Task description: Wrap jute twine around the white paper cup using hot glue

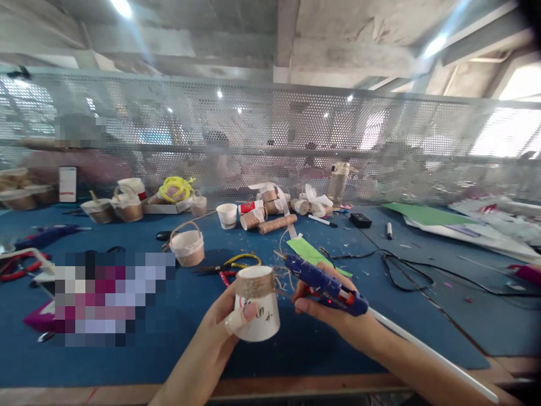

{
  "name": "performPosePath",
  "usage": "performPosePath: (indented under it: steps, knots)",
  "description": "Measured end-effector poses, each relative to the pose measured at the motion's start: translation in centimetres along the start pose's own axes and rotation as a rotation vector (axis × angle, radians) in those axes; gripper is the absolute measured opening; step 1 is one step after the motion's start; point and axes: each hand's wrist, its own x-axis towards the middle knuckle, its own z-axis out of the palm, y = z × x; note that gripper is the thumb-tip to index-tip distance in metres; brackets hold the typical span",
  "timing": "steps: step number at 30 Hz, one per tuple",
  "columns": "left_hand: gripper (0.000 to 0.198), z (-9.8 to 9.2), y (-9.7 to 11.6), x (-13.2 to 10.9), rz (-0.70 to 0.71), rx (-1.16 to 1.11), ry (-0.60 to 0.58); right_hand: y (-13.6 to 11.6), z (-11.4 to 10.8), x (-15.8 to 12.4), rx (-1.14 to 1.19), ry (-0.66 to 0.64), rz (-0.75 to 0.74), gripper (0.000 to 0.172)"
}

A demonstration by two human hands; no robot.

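Observation:
My left hand point(230, 316) is closed around a white paper cup point(264, 318), its thumb across the printed side. Brown twine point(256, 286) wraps a band around the cup's upper end. In my right hand point(321, 307) is a blue hot glue gun point(325, 282), its nozzle pointing up and left, just above and right of the cup. A long white glue stick point(426, 349) juts from the gun's back end. Loose twine point(285, 279) hangs between cup and gun. Behind the cup lie scissors point(222, 269) with red and yellow handles.
A twine-wrapped basket point(188, 248) with a handle stands left of centre. Green paper point(310, 254) lies behind the glue gun. Black cable point(397, 262) loops across the right side. Wrapped cups, a twine roll point(276, 224) and a bottle point(338, 186) line the back, before a perforated metal screen point(262, 141).

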Motion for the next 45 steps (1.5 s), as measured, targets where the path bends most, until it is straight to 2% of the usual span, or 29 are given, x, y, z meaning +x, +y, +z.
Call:
performPosePath:
  steps: [5, 8, 13, 19, 23, 25, 27, 30, 34, 36, 39, 45]
  knots:
    - [0.038, -1.2, -0.7, -0.4, 0.033, -0.079, 0.126, -0.3, -0.8, -0.2, -0.095, -0.017, 0.023, 0.022]
    - [0.034, -2.2, -1.1, 0.2, 0.042, -0.185, 0.144, -0.2, -1.3, 0.0, -0.156, -0.030, 0.038, 0.020]
    - [0.046, -3.1, -1.6, 1.9, 0.049, -0.235, 0.159, -0.2, -1.5, 0.1, -0.192, -0.048, 0.059, 0.022]
    - [0.045, -2.0, -1.6, 1.1, 0.076, -0.205, 0.205, -0.9, -1.5, -1.2, 0.039, -0.133, 0.082, 0.020]
    - [0.043, -1.3, -1.4, 0.1, 0.083, -0.171, 0.230, -1.1, -1.6, -1.8, 0.363, -0.341, 0.149, 0.022]
    - [0.047, -1.3, -1.4, 0.1, 0.078, -0.151, 0.219, -1.2, -1.5, -1.7, 0.411, -0.406, 0.168, 0.022]
    - [0.050, -1.6, -1.5, 0.4, 0.069, -0.158, 0.184, -1.3, -1.3, -1.6, 0.292, -0.372, 0.148, 0.020]
    - [0.051, -2.3, -1.8, 1.0, 0.049, -0.214, 0.139, -1.2, -1.1, -1.1, 0.031, -0.227, 0.072, 0.021]
    - [0.052, -2.7, -2.1, 1.6, 0.017, -0.258, 0.130, -0.6, -1.3, -0.8, -0.061, -0.058, 0.081, 0.028]
    - [0.053, -2.7, -2.2, 1.6, 0.009, -0.262, 0.121, -0.4, -1.4, -0.7, -0.143, -0.006, 0.036, 0.028]
    - [0.054, -2.8, -2.2, 1.5, -0.006, -0.262, 0.118, -0.3, -1.4, -0.7, -0.286, -0.010, -0.034, 0.027]
    - [0.045, -1.8, -1.5, 0.0, -0.034, -0.214, 0.158, -0.3, -1.0, -0.9, -0.349, -0.136, 0.053, 0.038]
